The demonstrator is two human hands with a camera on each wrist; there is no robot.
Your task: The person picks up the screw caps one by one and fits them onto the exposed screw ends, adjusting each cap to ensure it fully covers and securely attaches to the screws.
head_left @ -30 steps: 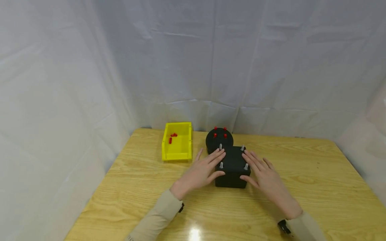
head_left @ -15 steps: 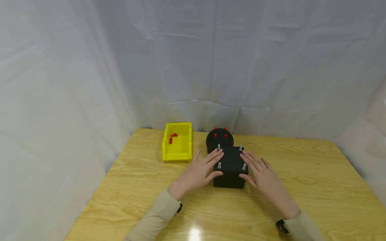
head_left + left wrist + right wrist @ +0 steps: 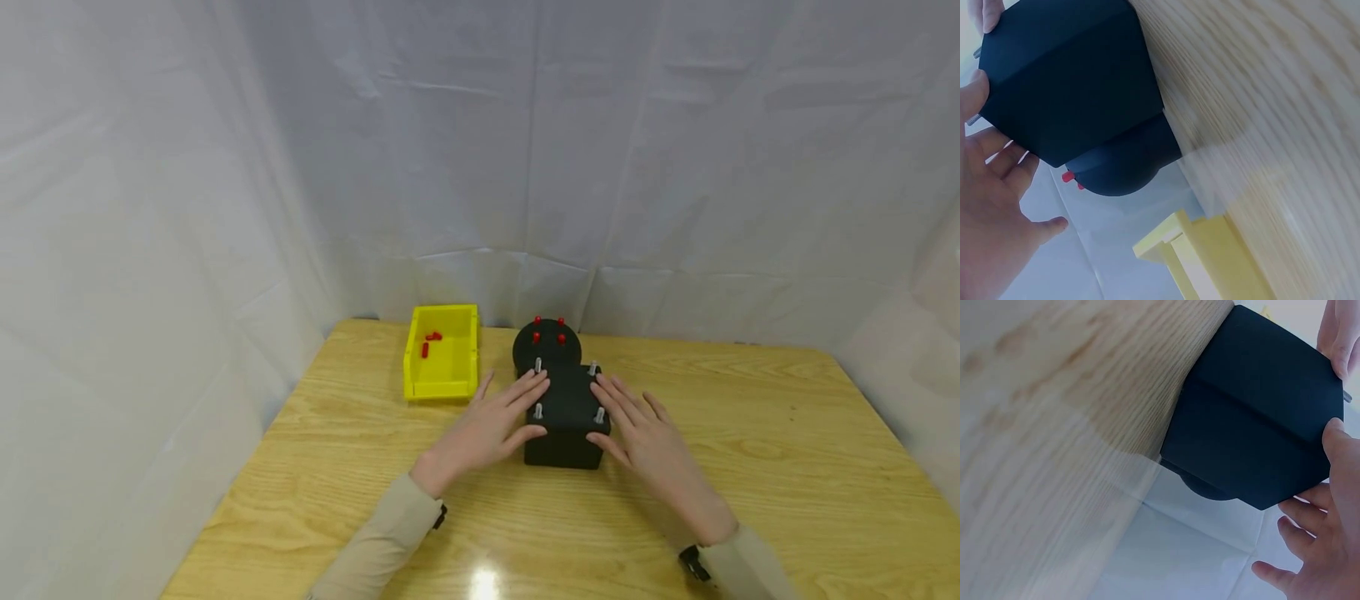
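Observation:
A black square block (image 3: 567, 408) with silver pegs (image 3: 537, 365) at its corners sits mid-table. My left hand (image 3: 501, 417) presses its left side, fingers straight along the top edge and thumb on the front face. My right hand (image 3: 636, 427) presses the right side the same way. In the left wrist view the block (image 3: 1066, 81) lies beside my left hand (image 3: 991, 219). In the right wrist view the block (image 3: 1254, 444) lies beside my right hand (image 3: 1329, 550). Touching the block's far side is a black round block (image 3: 546, 342) with red pegs (image 3: 536, 337).
A yellow bin (image 3: 442, 387) holding a few loose red pegs (image 3: 429, 342) stands at the back left, close to my left hand. The wooden table (image 3: 750, 433) is enclosed by white cloth at the back and both sides.
Both hands have slid the square block a little to the left and toward me. The round block and the yellow bin have stayed put.

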